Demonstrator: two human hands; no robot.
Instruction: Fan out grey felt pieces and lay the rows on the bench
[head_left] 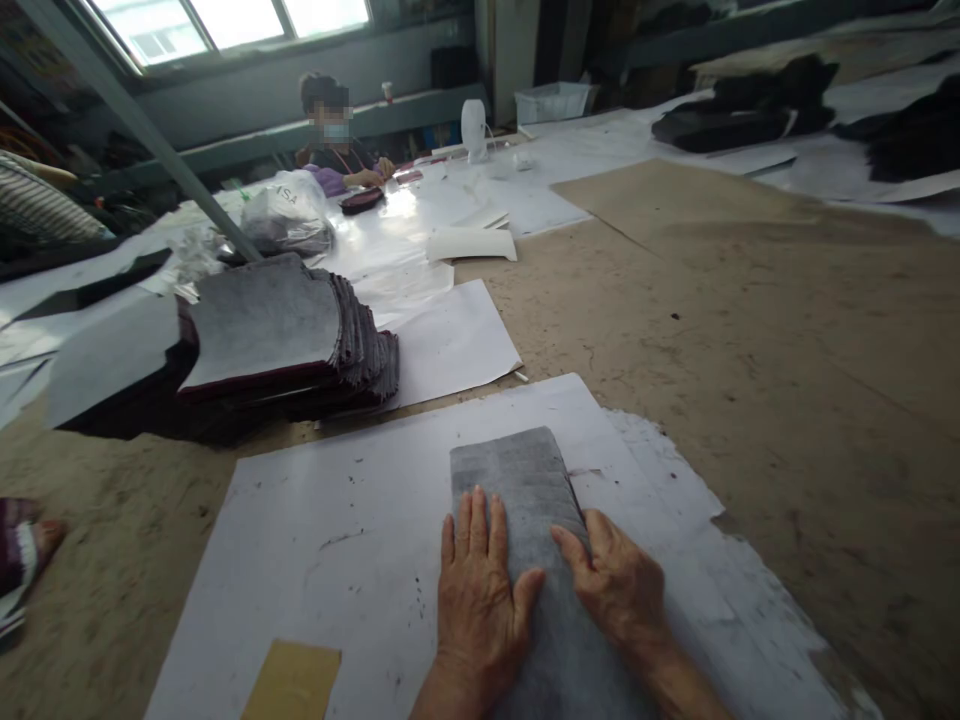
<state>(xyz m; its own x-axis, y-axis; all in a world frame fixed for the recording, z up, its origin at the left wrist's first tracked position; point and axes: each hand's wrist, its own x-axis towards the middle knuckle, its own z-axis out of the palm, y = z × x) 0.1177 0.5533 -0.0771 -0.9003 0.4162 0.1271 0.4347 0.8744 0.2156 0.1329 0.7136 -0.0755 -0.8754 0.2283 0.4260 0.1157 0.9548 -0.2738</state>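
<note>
A grey felt-like piece (pixel 525 480) lies flat on a large white sheet (pixel 337 530) in front of me. My left hand (pixel 480 590) rests flat on its left side, fingers stretched out together, palm down. My right hand (pixel 615 580) sits on the piece's right edge with the fingers curled under and the thumb pointing left across the fabric. Whether the right fingers grip the edge is hidden.
A tall stack of similar grey pieces (pixel 285 330) stands to the left on the brown work surface (pixel 750 330). A second white sheet (pixel 450 340) lies behind it. Another person (pixel 334 140) works at the far end near a plastic bag (pixel 289 210). Dark piles (pixel 742 110) lie far right.
</note>
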